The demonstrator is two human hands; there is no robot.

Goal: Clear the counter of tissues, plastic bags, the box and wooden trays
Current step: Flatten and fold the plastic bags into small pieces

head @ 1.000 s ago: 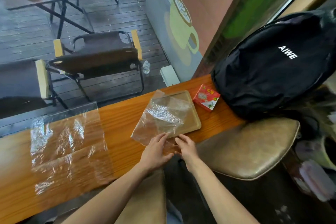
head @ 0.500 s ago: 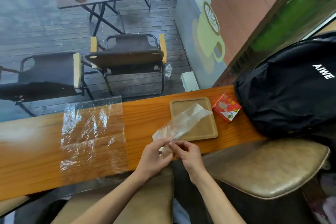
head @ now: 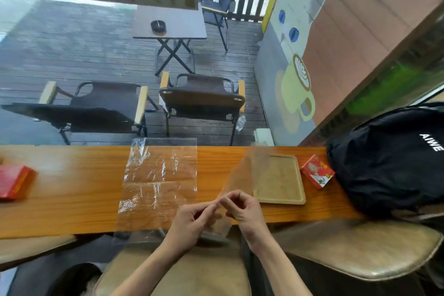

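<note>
Right of the wooden tray [head: 280, 179], black backpack [head: 384, 163] lettered "AIWE".

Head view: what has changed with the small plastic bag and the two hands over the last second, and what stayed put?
The small plastic bag, which lay spread over the wooden tray, has been lifted off it; the left hand and right hand now pinch its lower end above the counter's near edge. The tray is uncovered. The large plastic sheet, the tray and the small red box stayed in place.

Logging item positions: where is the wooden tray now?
Head view: the tray lies on the counter, right of centre, between the held bag and the small red box.
</note>
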